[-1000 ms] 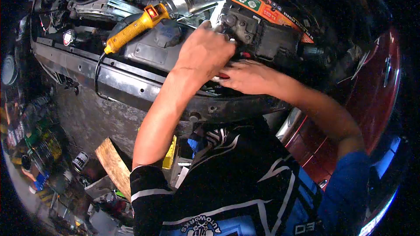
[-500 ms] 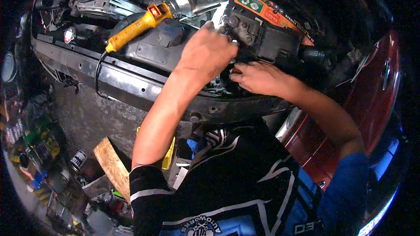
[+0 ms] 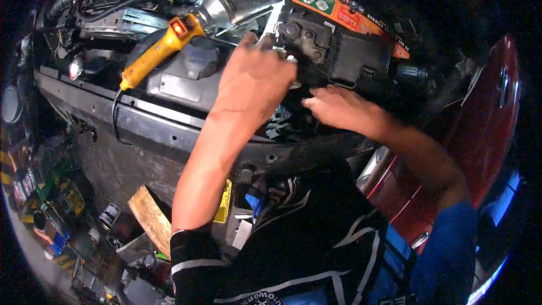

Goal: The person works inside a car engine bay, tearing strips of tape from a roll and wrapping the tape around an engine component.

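My left hand (image 3: 254, 76) is closed, knuckles up, in the engine bay just left of a black fuse box (image 3: 358, 59). A bit of shiny metal shows by its fingers, but what it grips is hidden. Lower and to the right, my right hand (image 3: 344, 108) has its fingers curled together in front of the fuse box; anything between the fingertips cannot be made out. A work light (image 3: 161, 53) with a yellow handle, a lit red switch and a metal hood lies across the bay, left of my left hand. Behind the fuse box sits a battery (image 3: 344, 8) with an orange label.
The car's front crossmember (image 3: 149, 118) runs below my forearms. The work light's black cord (image 3: 116, 116) hangs over it. On the floor are a wooden board (image 3: 149, 214), a can (image 3: 110, 214) and scattered tools. A red car panel (image 3: 480, 135) stands at the right.
My right hand has drawn slightly away from my left hand, widening the gap between them. My left hand stays at the same spot by the fuse box. The whole view has shifted a little.
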Tool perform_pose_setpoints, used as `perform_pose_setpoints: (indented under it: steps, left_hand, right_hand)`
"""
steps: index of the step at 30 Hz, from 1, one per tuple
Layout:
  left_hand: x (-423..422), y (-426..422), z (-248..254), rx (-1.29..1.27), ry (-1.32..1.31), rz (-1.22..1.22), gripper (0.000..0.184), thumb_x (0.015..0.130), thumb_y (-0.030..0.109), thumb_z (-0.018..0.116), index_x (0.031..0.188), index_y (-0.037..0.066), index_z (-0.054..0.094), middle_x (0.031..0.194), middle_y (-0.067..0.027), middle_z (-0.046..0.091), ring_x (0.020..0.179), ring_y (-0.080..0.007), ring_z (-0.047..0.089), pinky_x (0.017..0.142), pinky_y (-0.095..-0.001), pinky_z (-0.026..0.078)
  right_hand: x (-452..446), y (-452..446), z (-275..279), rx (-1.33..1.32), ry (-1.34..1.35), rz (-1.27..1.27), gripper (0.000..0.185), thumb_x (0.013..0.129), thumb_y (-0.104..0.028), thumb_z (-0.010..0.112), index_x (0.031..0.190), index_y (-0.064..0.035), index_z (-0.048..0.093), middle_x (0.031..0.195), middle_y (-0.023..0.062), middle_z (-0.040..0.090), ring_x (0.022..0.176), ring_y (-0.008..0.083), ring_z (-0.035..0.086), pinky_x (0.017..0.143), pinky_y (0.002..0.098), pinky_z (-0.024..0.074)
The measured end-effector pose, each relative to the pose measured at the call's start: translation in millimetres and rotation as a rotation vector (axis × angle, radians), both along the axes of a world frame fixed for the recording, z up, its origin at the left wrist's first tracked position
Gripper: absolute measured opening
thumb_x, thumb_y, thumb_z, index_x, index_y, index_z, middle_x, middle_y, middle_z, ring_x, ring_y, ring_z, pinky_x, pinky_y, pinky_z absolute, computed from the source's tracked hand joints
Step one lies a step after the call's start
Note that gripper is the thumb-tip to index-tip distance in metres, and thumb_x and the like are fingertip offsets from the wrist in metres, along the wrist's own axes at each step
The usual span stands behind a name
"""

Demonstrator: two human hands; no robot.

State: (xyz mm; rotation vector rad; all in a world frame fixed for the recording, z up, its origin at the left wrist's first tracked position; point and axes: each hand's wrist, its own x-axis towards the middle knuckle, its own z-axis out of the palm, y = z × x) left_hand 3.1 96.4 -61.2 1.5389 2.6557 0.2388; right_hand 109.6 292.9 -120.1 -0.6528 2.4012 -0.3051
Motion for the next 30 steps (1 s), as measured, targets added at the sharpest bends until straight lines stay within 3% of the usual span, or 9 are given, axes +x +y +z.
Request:
perform_pose_setpoints:
  steps: [3,7,15,18,21,24,25,29,30]
  left_hand:
    - [0,1,-5,0.018,0.040,0.006,0.011,0.075,0.012,0.063,0.080,0.010,0.072,0.080,-0.0106,0.070,0.096,-0.0264,0.065,0.093,-0.0440,0.047]
    - [1,1,-2,-0.005,-0.006,-0.007,0.011,0.075,0.011,0.063,0.080,0.010,0.072,0.082,-0.0105,0.070,0.097,-0.0262,0.065,0.093,-0.0438,0.047]
    - [2,1,-4,0.019,0.044,-0.012,0.013,0.075,0.009,0.062,0.084,0.009,0.072,0.081,-0.0106,0.070,0.099,-0.0270,0.064,0.096,-0.0452,0.046]
    - [1,1,-6,0.010,-0.002,-0.009,0.014,0.076,0.009,0.062,0.085,0.010,0.072,0.082,-0.0113,0.070,0.101,-0.0272,0.064,0.097,-0.0461,0.045]
    - [1,1,-2,-0.061,-0.031,0.000,0.013,0.077,0.012,0.063,0.086,0.010,0.072,0.084,-0.0113,0.071,0.103,-0.0270,0.063,0.097,-0.0463,0.045]
    - [2,1,-2,-0.070,0.017,-0.024,0.011,0.079,0.015,0.063,0.083,0.011,0.072,0.084,-0.0109,0.071,0.104,-0.0262,0.063,0.097,-0.0455,0.045]
    - [3,-1,-1,-0.036,0.023,-0.043,0.011,0.080,0.017,0.062,0.081,0.012,0.072,0.083,-0.0101,0.071,0.104,-0.0255,0.063,0.100,-0.0464,0.043]
    - [6,-4,0,-0.117,0.025,-0.080,0.010,0.080,0.016,0.063,0.081,0.013,0.072,0.084,-0.0105,0.071,0.106,-0.0257,0.062,0.104,-0.0506,0.038]
    - [6,-5,3,-0.147,0.004,-0.078,0.009,0.080,0.016,0.063,0.081,0.013,0.072,0.084,-0.0106,0.071,0.106,-0.0260,0.062,0.104,-0.0508,0.038]
  right_hand:
    - [2,-2,-11,0.048,-0.111,-0.112,0.024,0.090,-0.021,0.058,0.110,-0.0088,0.063,0.103,0.0189,0.064,0.092,0.0387,0.065,0.082,0.0479,0.0542]
    - [9,-6,-8,-0.182,0.026,-0.231,0.025,0.091,-0.023,0.059,0.109,-0.0070,0.062,0.102,0.0189,0.064,0.095,0.0394,0.064,0.084,0.0472,0.0529]
    - [2,-23,-19,-0.302,-0.091,-0.201,0.021,0.089,-0.020,0.060,0.103,-0.0046,0.061,0.104,0.0198,0.062,0.103,0.0384,0.061,0.085,0.0479,0.0497]
    - [6,-31,-20,-0.330,0.062,-0.216,0.017,0.087,-0.018,0.059,0.097,-0.0050,0.063,0.098,0.0201,0.064,0.096,0.0378,0.063,0.081,0.0476,0.0505]
    - [-6,-23,-28,-0.314,0.002,0.051,0.016,0.087,-0.018,0.059,0.095,-0.0051,0.064,0.090,0.0194,0.065,0.090,0.0382,0.064,0.078,0.0486,0.0506]
    - [-2,-12,-34,-0.296,-0.111,0.038,0.017,0.089,-0.018,0.058,0.092,-0.0033,0.065,0.084,0.0185,0.065,0.086,0.0393,0.064,0.075,0.0501,0.0503]
    - [-15,-14,13,-0.238,-0.185,-0.045,0.022,0.091,-0.020,0.057,0.100,-0.0015,0.064,0.091,0.0183,0.066,0.090,0.0387,0.064,0.079,0.0484,0.0501]
    - [-16,-1,70,-0.574,-0.377,-0.258,0.028,0.095,-0.019,0.054,0.115,-0.0016,0.062,0.102,0.0170,0.064,0.099,0.0347,0.062,0.088,0.0410,0.0482]
    - [-5,0,76,-0.641,-0.204,-0.242,0.024,0.094,-0.020,0.055,0.107,-0.0028,0.065,0.101,0.0164,0.067,0.097,0.0349,0.064,0.086,0.0437,0.0489]
